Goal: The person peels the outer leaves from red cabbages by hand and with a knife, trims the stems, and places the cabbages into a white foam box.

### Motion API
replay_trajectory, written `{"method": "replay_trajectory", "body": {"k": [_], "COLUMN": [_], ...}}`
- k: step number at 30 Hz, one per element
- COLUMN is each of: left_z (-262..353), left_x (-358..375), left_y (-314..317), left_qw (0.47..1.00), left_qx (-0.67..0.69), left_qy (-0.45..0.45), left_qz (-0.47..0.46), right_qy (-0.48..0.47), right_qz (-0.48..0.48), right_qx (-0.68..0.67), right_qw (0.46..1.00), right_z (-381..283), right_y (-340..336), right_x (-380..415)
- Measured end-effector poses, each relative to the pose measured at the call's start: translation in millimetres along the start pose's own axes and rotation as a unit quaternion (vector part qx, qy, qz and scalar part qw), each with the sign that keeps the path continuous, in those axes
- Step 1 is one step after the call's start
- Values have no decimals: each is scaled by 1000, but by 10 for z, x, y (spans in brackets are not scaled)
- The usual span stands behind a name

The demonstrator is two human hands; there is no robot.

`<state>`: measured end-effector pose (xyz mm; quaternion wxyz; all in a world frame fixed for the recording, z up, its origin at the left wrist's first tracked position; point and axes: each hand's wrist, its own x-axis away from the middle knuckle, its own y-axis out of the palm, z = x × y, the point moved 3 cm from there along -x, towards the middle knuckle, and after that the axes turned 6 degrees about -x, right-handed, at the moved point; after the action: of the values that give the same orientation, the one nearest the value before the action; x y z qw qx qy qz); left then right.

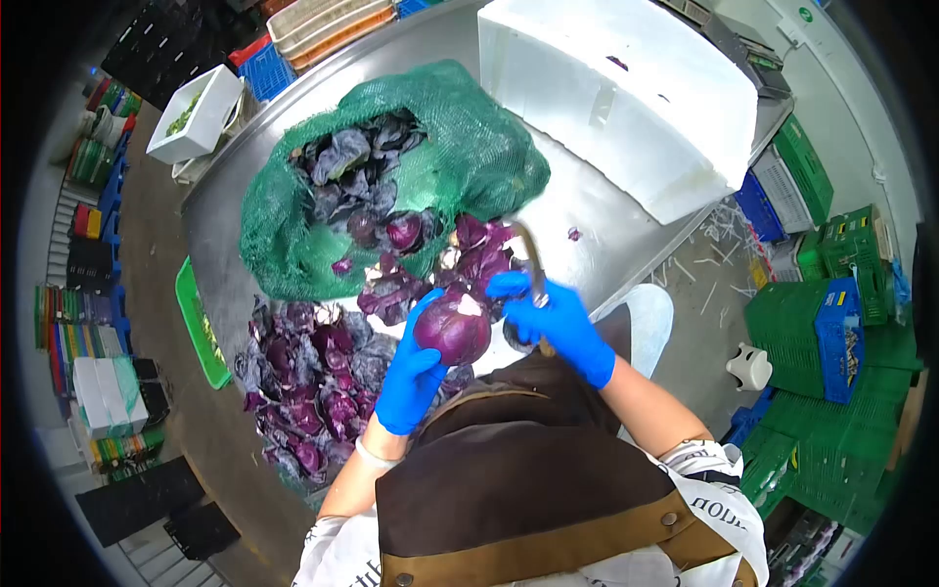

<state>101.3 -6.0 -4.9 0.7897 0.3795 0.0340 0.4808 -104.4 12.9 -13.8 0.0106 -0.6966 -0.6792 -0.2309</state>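
Observation:
In my gloved left hand [411, 377] is a round, shiny red cabbage [453, 331] with a pale cut patch on top. To its right, my gloved right hand [562, 328] is closed around a knife with a curved blade [531, 256], which points away from me. Loose purple leaves [484, 259] lie on the metal table just beyond the cabbage. Past them a green mesh bag [469, 147] gapes open, with darker cabbages [403, 232] and leaves inside. A heap of trimmed outer leaves [308, 391] is piled left of my left hand.
A large white foam box [626, 108] stands on the metal table [587, 205] at the far right. A green tray [201, 323] is at the table's left side. Green crates [802, 333] and a white stool [749, 368] are on the floor to the right, near scattered pale strips.

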Motion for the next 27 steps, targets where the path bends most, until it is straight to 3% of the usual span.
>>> {"method": "replay_trajectory", "body": {"k": [2, 4, 5, 6, 8, 10, 11, 13, 15, 17, 19, 21, 23, 26, 27], "left_z": [-27, -74, -94, -151, -104, -62, -25, 72, 185, 244, 397, 447, 652, 1116, 1212], "left_x": [-73, -182, -205, -238, -286, -381, -446, -570, -713, -940, -1171, -1560, -1931, -2514, -2735], "left_y": [-4, -17, -6, -89, -134, -377, -535, -884, -1267, -1679, -1863, -2185, -2263, -2175, -2185], "left_qw": [997, 974, 970, 978, 983, 976, 965, 961, 939, 934, 907, 885, 812, 701, 660], "left_qx": [-67, -218, -236, -194, -158, -213, -259, -249, -261, -269, -326, -358, -461, -594, -630], "left_qy": [22, 57, 55, -19, -32, -34, -36, -11, -27, 49, 67, 151, 214, 240, 250], "left_qz": [-9, -27, -32, -69, -91, -32, 15, 122, 223, 231, 260, 256, 285, 314, 325], "right_qy": [39, 49, 65, 77, 69, -62, -137, -221, -258, -238, -251, -147, -119, -26, 14], "right_qz": [-67, -47, -35, -29, 16, 102, 171, 297, 338, 440, 492, 524, 526, 478, 472], "right_qx": [59, -34, -68, -128, -231, -105, -90, -75, 2, 122, 243, 354, 480, 526, 590], "right_qw": [995, 997, 995, 988, 970, 987, 972, 926, 905, 857, 798, 760, 692, 703, 655], "right_z": [57, 208, 241, 321, 179, -50, -394, -931, -1453, -1954, -2176, -2271, -2151, -2001, -2064], "right_y": [103, 149, 122, 5, -227, -874, -1042, -1582, -2315, -2780, -3294, -3602, -3991, -3896, -3586], "right_x": [64, 83, 37, -34, -107, -232, -232, -302, -424, -492, -635, -739, -904, -1049, -1053]}}
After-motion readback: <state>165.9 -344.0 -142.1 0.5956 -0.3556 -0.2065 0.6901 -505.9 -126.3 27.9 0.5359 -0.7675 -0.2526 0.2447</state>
